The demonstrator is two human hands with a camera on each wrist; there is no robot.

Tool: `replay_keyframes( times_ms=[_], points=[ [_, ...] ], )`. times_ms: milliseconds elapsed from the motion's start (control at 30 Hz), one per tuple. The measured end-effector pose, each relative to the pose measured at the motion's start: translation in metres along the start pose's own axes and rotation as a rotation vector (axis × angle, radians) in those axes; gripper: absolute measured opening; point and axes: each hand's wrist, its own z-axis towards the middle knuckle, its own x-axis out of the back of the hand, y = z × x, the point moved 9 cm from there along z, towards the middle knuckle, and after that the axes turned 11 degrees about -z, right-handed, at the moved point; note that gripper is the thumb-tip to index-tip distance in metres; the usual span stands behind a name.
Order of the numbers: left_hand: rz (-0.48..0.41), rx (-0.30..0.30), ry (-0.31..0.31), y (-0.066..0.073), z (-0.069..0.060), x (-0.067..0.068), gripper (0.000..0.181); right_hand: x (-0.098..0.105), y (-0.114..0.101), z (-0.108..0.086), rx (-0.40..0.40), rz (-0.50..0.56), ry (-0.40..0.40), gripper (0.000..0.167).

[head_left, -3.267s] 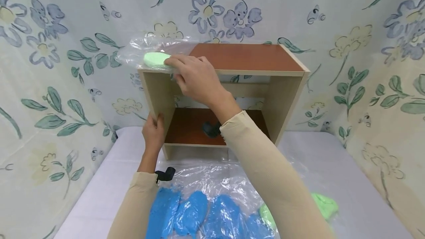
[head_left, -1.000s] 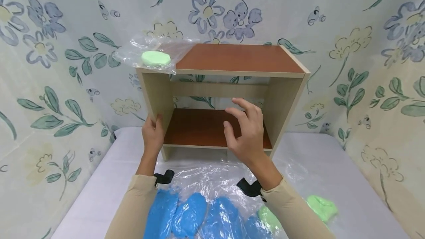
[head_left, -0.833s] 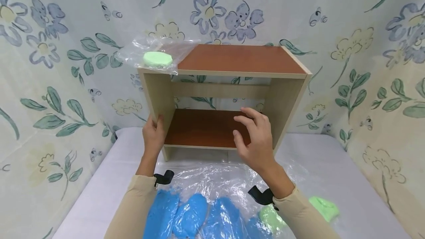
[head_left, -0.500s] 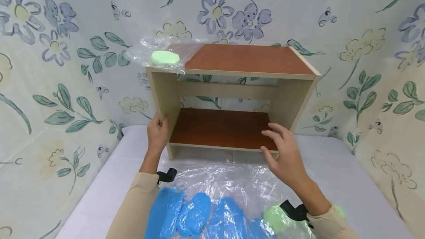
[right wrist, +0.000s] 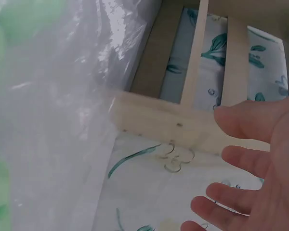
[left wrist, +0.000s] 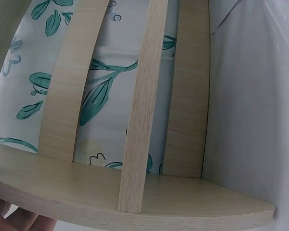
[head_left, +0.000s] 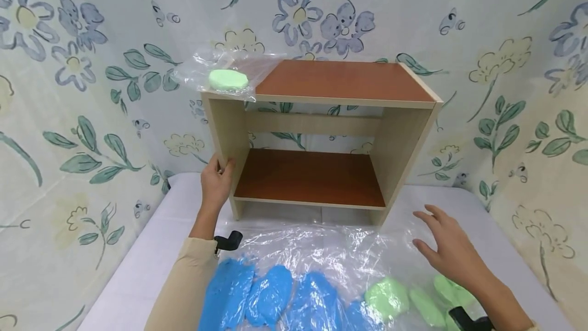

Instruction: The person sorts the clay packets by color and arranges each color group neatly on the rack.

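Note:
A small two-level shelf unit (head_left: 321,102) with reddish-brown boards and pale wood sides stands on the white-covered surface. My left hand (head_left: 216,183) grips the front edge of its left side panel; in the left wrist view the thumb lies on one face of the panel (left wrist: 197,202) and the fingers on the other. Out to the right of the unit, my right hand (head_left: 452,249) hangs with fingers spread and holds nothing. On the top board's left end, a light green piece (head_left: 228,79) lies in a clear plastic bag (head_left: 188,71).
Clear plastic (head_left: 303,241) covers the front of the surface, with several blue pieces (head_left: 268,295) in or under it. Several green pieces (head_left: 387,298) lie to their right, near my right wrist. Floral curtains (head_left: 482,132) surround the surface at the back and sides.
My right hand has moved from the green piece on the top board, past the shelf's front, and out to the right. The left hand has kept its grip on the side panel.

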Motion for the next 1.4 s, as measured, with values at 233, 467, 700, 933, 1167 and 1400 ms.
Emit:
replay_keyframes(
  times_ms=[233, 467, 700, 933, 1167, 1400],
  points=[
    [-0.015, 0.028, -0.019, -0.003, 0.0, -0.003, 0.031, -0.03, 0.061, -0.054, -0.131, -0.026, -0.263, 0.059],
    [0.003, 0.044, -0.002, -0.004, 0.001, 0.0, 0.028, -0.028, 0.088, -0.075, -0.137, -0.048, -0.236, 0.057],
    [0.015, 0.053, -0.013, -0.005, 0.001, 0.001, 0.033, -0.046, 0.108, -0.089, -0.21, -0.058, -0.397, 0.059],
    [0.01, 0.059, -0.029, -0.005, 0.0, -0.001, 0.036, -0.078, 0.124, -0.121, -0.335, -0.011, -0.729, 0.077],
    [0.016, 0.041, -0.014, -0.005, 0.001, 0.001, 0.035, -0.092, 0.114, -0.126, -0.405, 0.054, -0.769, 0.088],
    [0.007, 0.058, -0.02, -0.006, 0.0, 0.0, 0.036, -0.097, 0.123, -0.127, -0.531, 0.111, -0.715, 0.104]
  ],
)
